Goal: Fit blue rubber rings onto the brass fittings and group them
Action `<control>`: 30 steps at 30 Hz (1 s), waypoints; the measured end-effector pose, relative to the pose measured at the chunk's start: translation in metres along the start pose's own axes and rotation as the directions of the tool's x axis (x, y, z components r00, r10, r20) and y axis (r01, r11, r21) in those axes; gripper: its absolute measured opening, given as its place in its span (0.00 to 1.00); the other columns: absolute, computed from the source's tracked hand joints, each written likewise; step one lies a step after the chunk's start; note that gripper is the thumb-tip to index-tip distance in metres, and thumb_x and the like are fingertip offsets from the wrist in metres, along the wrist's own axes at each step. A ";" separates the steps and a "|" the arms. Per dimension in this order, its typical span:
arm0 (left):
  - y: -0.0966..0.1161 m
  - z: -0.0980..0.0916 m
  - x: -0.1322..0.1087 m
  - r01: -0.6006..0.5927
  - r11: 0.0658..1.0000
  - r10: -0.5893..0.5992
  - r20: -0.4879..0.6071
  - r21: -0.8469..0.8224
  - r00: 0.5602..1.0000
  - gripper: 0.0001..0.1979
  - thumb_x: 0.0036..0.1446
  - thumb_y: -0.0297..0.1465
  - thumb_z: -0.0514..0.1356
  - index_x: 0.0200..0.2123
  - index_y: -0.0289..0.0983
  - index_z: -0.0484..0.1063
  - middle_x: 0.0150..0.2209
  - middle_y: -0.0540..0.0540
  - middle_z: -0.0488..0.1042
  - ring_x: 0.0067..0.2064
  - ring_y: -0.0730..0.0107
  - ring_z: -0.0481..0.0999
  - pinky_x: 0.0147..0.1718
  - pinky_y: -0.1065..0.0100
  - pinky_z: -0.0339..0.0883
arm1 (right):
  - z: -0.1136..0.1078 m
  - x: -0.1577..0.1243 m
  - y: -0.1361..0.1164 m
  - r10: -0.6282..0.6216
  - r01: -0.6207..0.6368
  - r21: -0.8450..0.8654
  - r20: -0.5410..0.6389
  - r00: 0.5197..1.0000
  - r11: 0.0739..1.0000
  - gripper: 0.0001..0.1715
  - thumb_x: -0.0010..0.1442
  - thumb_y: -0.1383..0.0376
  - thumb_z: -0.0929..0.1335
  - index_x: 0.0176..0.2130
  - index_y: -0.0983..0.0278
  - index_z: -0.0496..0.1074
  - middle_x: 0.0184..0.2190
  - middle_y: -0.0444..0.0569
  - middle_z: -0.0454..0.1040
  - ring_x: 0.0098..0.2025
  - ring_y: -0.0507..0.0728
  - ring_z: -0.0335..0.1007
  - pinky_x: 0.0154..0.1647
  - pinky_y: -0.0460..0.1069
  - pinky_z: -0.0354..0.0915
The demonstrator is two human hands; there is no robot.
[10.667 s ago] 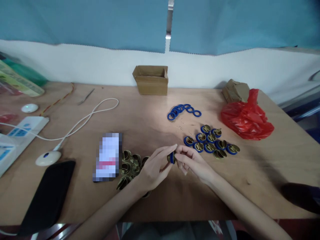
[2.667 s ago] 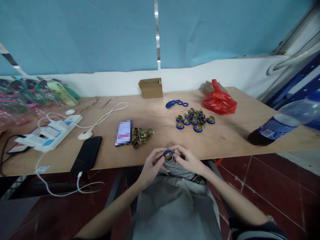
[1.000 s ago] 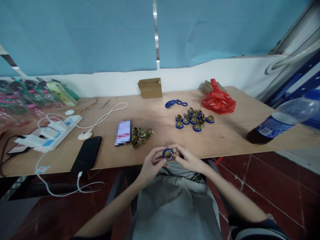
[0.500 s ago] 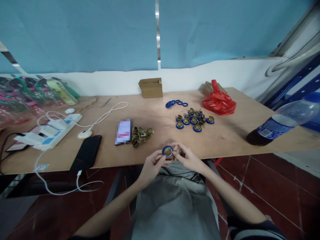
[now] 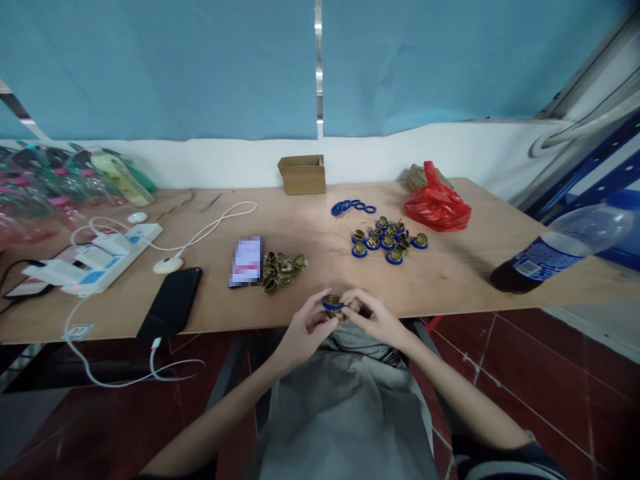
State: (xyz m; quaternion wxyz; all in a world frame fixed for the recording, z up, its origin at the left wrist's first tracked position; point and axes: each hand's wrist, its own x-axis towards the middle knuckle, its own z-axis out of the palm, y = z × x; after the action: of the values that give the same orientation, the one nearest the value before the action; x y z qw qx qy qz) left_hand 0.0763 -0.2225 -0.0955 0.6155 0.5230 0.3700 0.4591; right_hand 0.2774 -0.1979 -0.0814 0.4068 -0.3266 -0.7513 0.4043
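While left hand (image 5: 299,331) and right hand (image 5: 376,318) pinch the cap (image 5: 333,305), bottle label (image 5: 544,257) blurs.

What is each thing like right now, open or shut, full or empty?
left hand, fingers pinching the brass cap
right hand, fingers on the same cap
brass cap, blue ring around it
cardboard box, flaps open
soda bottle, capped, almost empty
black phone, screen dark, cable plugged in

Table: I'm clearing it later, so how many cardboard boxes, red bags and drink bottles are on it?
Cardboard box: 1
Red bag: 1
Drink bottle: 1
Total: 3
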 end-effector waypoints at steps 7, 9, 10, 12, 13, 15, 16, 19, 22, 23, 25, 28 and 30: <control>0.005 -0.003 -0.005 -0.103 0.982 0.108 -0.023 0.156 0.994 0.22 0.55 0.30 0.68 0.52 0.38 0.71 0.48 0.42 0.80 0.50 0.62 0.81 0.49 0.63 0.77 | 0.001 -0.003 0.000 -0.085 0.085 -0.061 0.011 0.996 0.994 0.03 0.65 0.67 0.69 0.42 0.61 0.73 0.32 0.44 0.71 0.30 0.51 0.65 0.33 0.47 0.63; 0.008 -0.005 -0.006 -0.146 0.973 0.154 -0.030 0.179 0.988 0.21 0.54 0.28 0.69 0.51 0.38 0.70 0.48 0.43 0.80 0.48 0.63 0.82 0.49 0.64 0.76 | 0.001 -0.005 -0.002 -0.047 0.047 -0.001 0.019 0.999 0.999 0.09 0.65 0.67 0.68 0.47 0.61 0.70 0.33 0.45 0.73 0.31 0.52 0.66 0.33 0.47 0.65; 0.008 -0.005 -0.006 -0.167 0.968 0.177 -0.037 0.188 0.984 0.20 0.54 0.28 0.69 0.50 0.39 0.70 0.48 0.43 0.79 0.49 0.63 0.82 0.49 0.64 0.76 | 0.001 -0.005 -0.003 -0.024 0.023 0.024 0.022 0.999 0.999 0.11 0.65 0.67 0.67 0.49 0.61 0.69 0.34 0.45 0.74 0.31 0.52 0.67 0.34 0.47 0.66; 0.007 -0.007 -0.006 -0.203 0.957 0.217 -0.050 0.206 0.975 0.20 0.54 0.27 0.68 0.49 0.39 0.69 0.50 0.42 0.79 0.50 0.63 0.81 0.48 0.64 0.76 | 0.000 -0.006 -0.004 0.020 -0.021 0.037 0.023 1.000 0.999 0.10 0.66 0.66 0.66 0.49 0.61 0.68 0.34 0.45 0.74 0.33 0.53 0.70 0.36 0.47 0.67; 0.005 -0.008 -0.005 -0.214 0.953 0.231 -0.056 0.213 0.971 0.20 0.54 0.27 0.68 0.48 0.39 0.68 0.50 0.43 0.78 0.51 0.63 0.81 0.48 0.65 0.76 | -0.001 -0.006 -0.004 0.039 -0.039 0.021 0.023 0.999 0.999 0.08 0.66 0.66 0.65 0.47 0.62 0.69 0.33 0.45 0.74 0.33 0.53 0.71 0.36 0.47 0.68; 0.002 -0.010 -0.003 -0.215 0.950 0.237 -0.073 0.225 0.969 0.20 0.53 0.26 0.69 0.47 0.40 0.67 0.49 0.44 0.79 0.50 0.64 0.81 0.46 0.66 0.76 | -0.006 -0.002 -0.006 0.069 -0.068 -0.059 0.016 0.998 0.996 0.06 0.67 0.66 0.64 0.44 0.62 0.69 0.31 0.45 0.73 0.32 0.53 0.71 0.34 0.47 0.67; 0.001 -0.011 -0.003 -0.205 0.951 0.227 -0.075 0.232 0.971 0.20 0.53 0.27 0.69 0.47 0.40 0.67 0.47 0.45 0.79 0.48 0.65 0.81 0.45 0.67 0.76 | -0.010 0.002 -0.007 0.073 -0.072 -0.130 0.002 0.997 0.989 0.06 0.67 0.66 0.64 0.42 0.62 0.70 0.30 0.45 0.73 0.30 0.53 0.71 0.32 0.46 0.66; -0.001 -0.013 -0.001 -0.167 0.953 0.184 -0.045 0.253 0.982 0.19 0.53 0.28 0.69 0.47 0.39 0.67 0.43 0.47 0.79 0.45 0.67 0.81 0.43 0.68 0.76 | -0.033 0.036 -0.012 0.031 -0.065 -0.476 -0.079 0.996 0.877 0.06 0.64 0.69 0.64 0.38 0.63 0.71 0.28 0.45 0.74 0.28 0.54 0.70 0.32 0.46 0.63; 0.002 -0.015 0.001 -0.143 0.952 0.151 -0.009 0.270 0.988 0.19 0.54 0.28 0.69 0.47 0.39 0.68 0.42 0.47 0.79 0.44 0.67 0.81 0.44 0.67 0.76 | -0.062 0.096 -0.012 0.074 -0.121 -0.806 -0.096 0.993 0.580 0.11 0.63 0.70 0.64 0.45 0.66 0.73 0.39 0.54 0.79 0.41 0.59 0.74 0.43 0.49 0.64; 0.003 -0.015 0.001 -0.137 0.952 0.143 -0.003 0.273 0.990 0.19 0.54 0.29 0.69 0.47 0.39 0.68 0.41 0.47 0.79 0.44 0.67 0.81 0.44 0.67 0.76 | -0.071 0.118 -0.009 0.153 -0.151 -0.870 -0.089 0.984 0.470 0.15 0.65 0.70 0.63 0.49 0.67 0.73 0.45 0.57 0.79 0.47 0.60 0.74 0.47 0.49 0.64; 0.004 -0.016 0.002 -0.123 0.954 0.126 0.004 0.275 0.992 0.18 0.55 0.29 0.68 0.47 0.39 0.68 0.41 0.47 0.79 0.44 0.67 0.80 0.44 0.67 0.76 | -0.083 0.160 0.002 0.231 -0.206 -0.893 -0.119 0.966 0.400 0.15 0.65 0.68 0.65 0.48 0.71 0.75 0.48 0.64 0.78 0.51 0.65 0.74 0.49 0.51 0.64; 0.006 -0.017 0.003 -0.110 0.955 0.110 0.014 0.275 0.994 0.18 0.55 0.29 0.68 0.47 0.38 0.68 0.40 0.48 0.78 0.43 0.67 0.80 0.44 0.66 0.76 | -0.086 0.202 0.023 0.344 -0.270 -0.905 -0.152 0.927 0.329 0.18 0.62 0.62 0.70 0.46 0.74 0.78 0.48 0.69 0.79 0.53 0.69 0.74 0.50 0.52 0.65; 0.007 -0.017 0.003 -0.106 0.954 0.105 0.018 0.282 0.994 0.17 0.55 0.29 0.68 0.46 0.38 0.68 0.40 0.48 0.78 0.43 0.67 0.80 0.44 0.66 0.76 | -0.080 0.215 0.035 0.407 -0.309 -0.905 -0.175 0.897 0.291 0.20 0.60 0.61 0.72 0.46 0.75 0.79 0.47 0.69 0.79 0.52 0.69 0.75 0.51 0.53 0.66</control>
State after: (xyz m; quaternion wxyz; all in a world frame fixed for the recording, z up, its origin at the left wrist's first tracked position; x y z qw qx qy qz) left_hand 0.0600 -0.2138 -0.0916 0.5099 0.6250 0.4023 0.4331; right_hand 0.2552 0.0221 -0.0102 0.0226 -0.6362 -0.7711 0.0150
